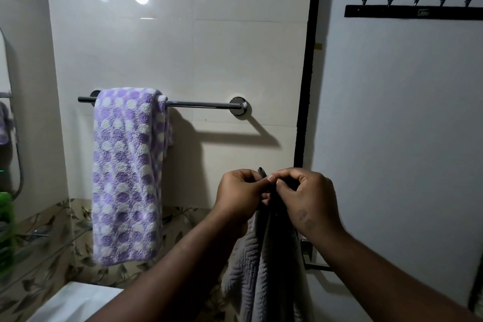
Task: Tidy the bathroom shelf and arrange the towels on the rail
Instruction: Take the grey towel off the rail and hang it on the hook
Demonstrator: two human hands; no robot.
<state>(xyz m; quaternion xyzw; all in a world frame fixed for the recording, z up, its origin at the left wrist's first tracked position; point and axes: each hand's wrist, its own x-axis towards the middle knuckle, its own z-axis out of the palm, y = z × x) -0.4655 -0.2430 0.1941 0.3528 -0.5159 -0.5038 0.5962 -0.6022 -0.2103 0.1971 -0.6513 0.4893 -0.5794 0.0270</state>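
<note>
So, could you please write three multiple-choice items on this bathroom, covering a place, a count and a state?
1. Where on the chrome towel rail does the purple-and-white dotted towel hang? A left end; B middle; C right end.
2. How many hooks show on the black hook rack? A two; B five; C eight.
3. What are the left hand and right hand doing? A hanging empty; B pinching the grey textured towel; C pressing the wall.
Answers: A, rail bare to its right; B, five show; B, fingers pinch its top.
</note>
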